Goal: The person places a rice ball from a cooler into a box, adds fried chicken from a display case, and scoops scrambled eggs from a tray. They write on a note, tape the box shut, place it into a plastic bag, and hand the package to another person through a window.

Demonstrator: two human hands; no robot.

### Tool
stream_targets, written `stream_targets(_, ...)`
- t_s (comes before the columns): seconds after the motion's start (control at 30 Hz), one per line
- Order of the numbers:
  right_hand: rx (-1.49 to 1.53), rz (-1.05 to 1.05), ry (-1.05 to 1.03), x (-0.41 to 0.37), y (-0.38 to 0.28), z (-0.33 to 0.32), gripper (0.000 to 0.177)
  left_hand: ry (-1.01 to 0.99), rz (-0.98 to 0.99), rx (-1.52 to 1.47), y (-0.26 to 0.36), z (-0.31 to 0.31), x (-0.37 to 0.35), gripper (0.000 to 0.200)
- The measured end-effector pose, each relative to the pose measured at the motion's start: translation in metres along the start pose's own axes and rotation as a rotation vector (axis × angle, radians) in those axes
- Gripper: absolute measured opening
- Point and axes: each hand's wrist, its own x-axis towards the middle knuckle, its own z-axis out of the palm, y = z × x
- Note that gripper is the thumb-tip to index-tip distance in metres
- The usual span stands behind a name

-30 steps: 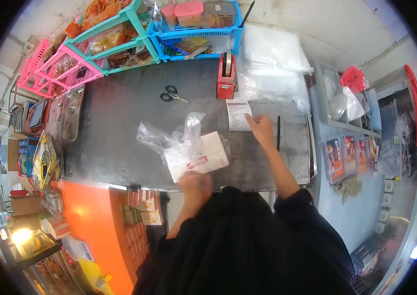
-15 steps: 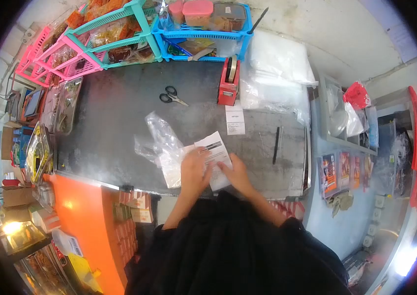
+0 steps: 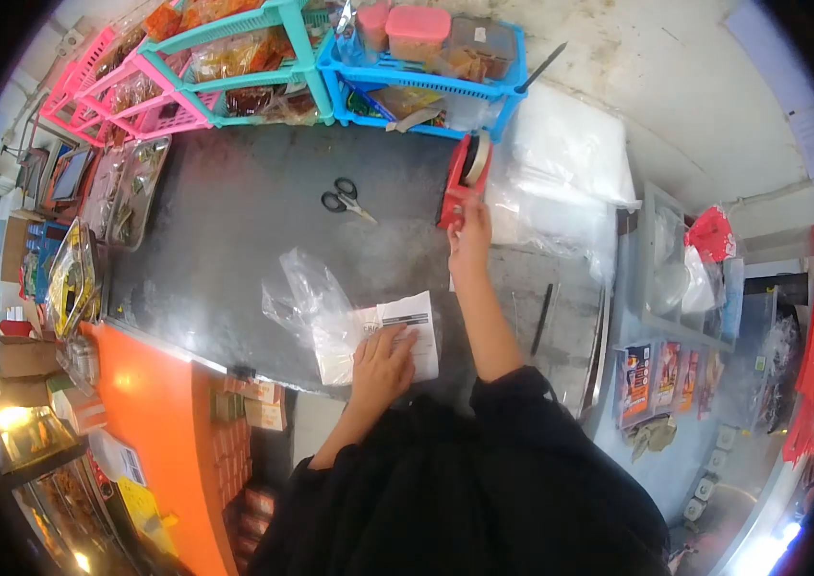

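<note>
My left hand [image 3: 384, 370] lies on a white printed paper [image 3: 423, 331], its fingers spread a little and pressing it down. Beside and partly under the paper is a clear plastic bag [image 3: 309, 300] with something white in its lower part. My right hand [image 3: 469, 235] is at the front end of the red tape dispenser [image 3: 455, 187], its fingertips together at the tape end; whether tape is between them is too small to tell. Black-handled scissors [image 3: 347, 200] rest on the dark table [image 3: 234, 211], left of the dispenser.
Blue [image 3: 426, 82], green and pink racks with packets and tubs line the back. Stacked clear plastic bags [image 3: 570, 154] stand right of the dispenser. A thin black stick [image 3: 542, 319] lies at the right. Metal trays [image 3: 136, 192] are at the left edge.
My right hand has left the paper and reached forward to the tape dispenser. My left hand stays on the paper, which has turned straighter. The view has shifted slightly.
</note>
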Motion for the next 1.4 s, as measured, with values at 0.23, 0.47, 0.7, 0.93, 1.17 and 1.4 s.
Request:
stream_targets(0.23, -0.161, -0.286, 0.052, -0.017, 0.033, -0.026, 0.01, 0.07, -0.033, 0.176, 0.008, 0.015, -0.001, 0.047)
stream_targets(0.47, -0.657, -0.528, -0.025, -0.031, 0.016, -0.041, 0.01, 0.005, -0.212, 0.232, 0.016, 0.008, -0.005, 0.066)
stream_targets(0.7, -1.26, -0.348, -1.342, -0.037, -0.024, 0.02, 0.022, 0.045, -0.203, 0.221, 0.008, 0.018, -0.015, 0.062)
stream_targets(0.93, -1.625, 0.379, -1.753, -0.014, -0.005, 0.047, 0.038, 0.072, -0.197, 0.232, 0.005, 0.026, -0.016, 0.062)
stream_targets(1.17, -1.634, 1.015, -1.211, -0.005, 0.0, 0.013, 0.051, 0.095, -0.199, 0.216, 0.005, 0.028, -0.013, 0.068)
stream_targets(1.4, -1.668, 0.142, -0.961, -0.021, -0.055, -0.021, 0.04, 0.016, -0.346, 0.086, 0.023, 0.005, 0.012, 0.086)
